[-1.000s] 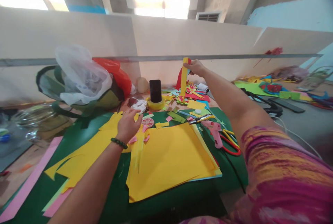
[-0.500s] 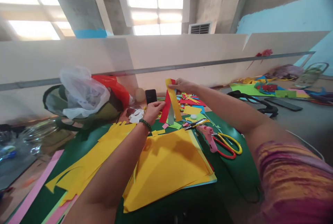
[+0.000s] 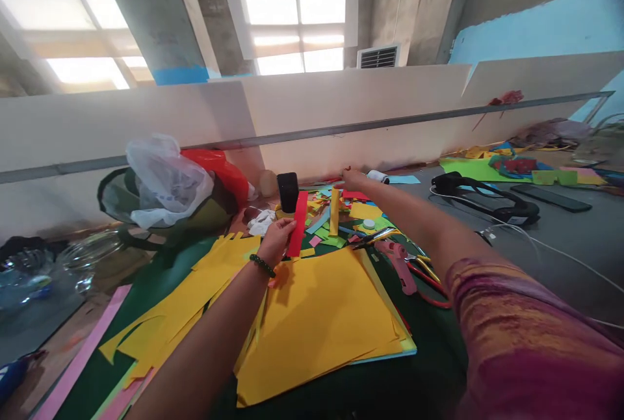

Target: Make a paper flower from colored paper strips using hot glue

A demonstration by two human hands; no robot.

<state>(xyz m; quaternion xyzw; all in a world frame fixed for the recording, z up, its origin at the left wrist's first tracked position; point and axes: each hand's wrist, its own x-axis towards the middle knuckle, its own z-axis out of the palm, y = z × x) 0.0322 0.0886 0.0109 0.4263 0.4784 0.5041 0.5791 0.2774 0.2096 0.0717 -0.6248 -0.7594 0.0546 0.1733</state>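
My left hand (image 3: 277,238), with a bead bracelet on the wrist, grips the lower end of a red paper strip (image 3: 298,220) and holds it upright above the yellow sheets (image 3: 316,316). My right hand (image 3: 353,179) is stretched far forward over a heap of coloured paper scraps (image 3: 361,209) near the partition wall. A yellow strip (image 3: 334,210) stands on end just below and left of that hand. Whether the fingers touch it is unclear.
A pink glue gun (image 3: 397,265) and scissors (image 3: 429,272) lie right of the sheets on the green mat (image 3: 146,290). A dark phone (image 3: 287,191) stands behind the strips. Bags (image 3: 166,179) sit at the left. Black gear and cables (image 3: 487,194) lie at the right.
The two strips have parted: my left hand took the red one and drew it back, while my right hand reached forward to the scraps and the yellow strip dropped lower.
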